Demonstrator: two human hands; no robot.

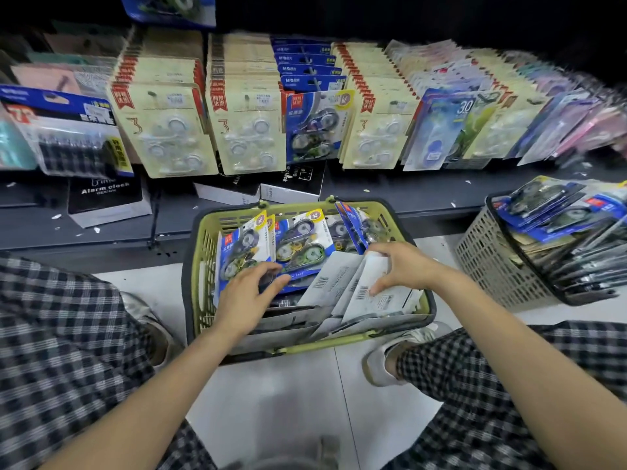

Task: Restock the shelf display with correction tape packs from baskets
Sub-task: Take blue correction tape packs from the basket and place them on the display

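A green basket (203, 266) stands on the floor between my knees, filled with correction tape packs. Blue-fronted packs (298, 245) stand at its far side, and white-backed packs (336, 279) lie turned over at the near right. My left hand (247, 296) reaches in and pinches the lower edge of a blue pack between thumb and fingers. My right hand (403, 266) curls over a white-backed pack (380, 296), fingers on its top edge and thumb on its face. On the shelf display, a row of matching blue packs (315, 127) hangs between cream-coloured ones.
A grey basket (492, 262) heaped with more blue packs stands at the right on the floor. Cream three-packs (169, 130) and other stationery fill the hooks. Alarm clock boxes (105, 198) sit on the dark lower shelf. My checked trouser legs flank the green basket.
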